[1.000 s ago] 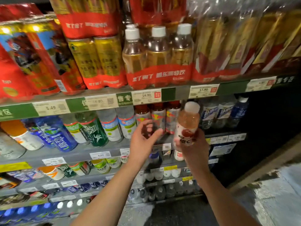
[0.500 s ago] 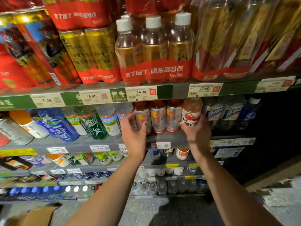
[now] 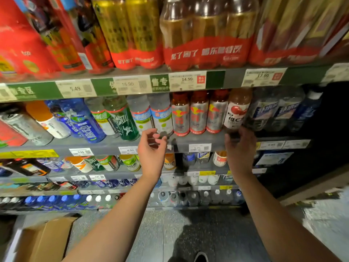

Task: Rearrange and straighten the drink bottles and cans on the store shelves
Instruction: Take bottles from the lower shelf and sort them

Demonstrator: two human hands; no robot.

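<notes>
A peach-coloured drink bottle (image 3: 237, 110) with a white and red label stands upright on the second shelf (image 3: 181, 143). It is right of three silver and red bottles (image 3: 199, 114). My right hand (image 3: 240, 146) grips this bottle at its base, and the fingers hide its bottom. My left hand (image 3: 152, 148) hovers in front of the shelf edge, below two clear bottles with blue labels (image 3: 151, 114). Its fingers are loosely curled and hold nothing.
Shrink-wrapped multipacks (image 3: 204, 35) fill the top shelf. Dark blue bottles (image 3: 273, 110) stand right of the peach bottle. Green, blue and orange bottles (image 3: 85, 120) lean at the left. Lower shelves hold more bottles. A cardboard box (image 3: 45, 241) sits on the floor at the lower left.
My right hand lifted the peach bottle onto the second shelf beside the silver and red bottles and slid down to its base. My left hand drew back from the bottles to the shelf edge.
</notes>
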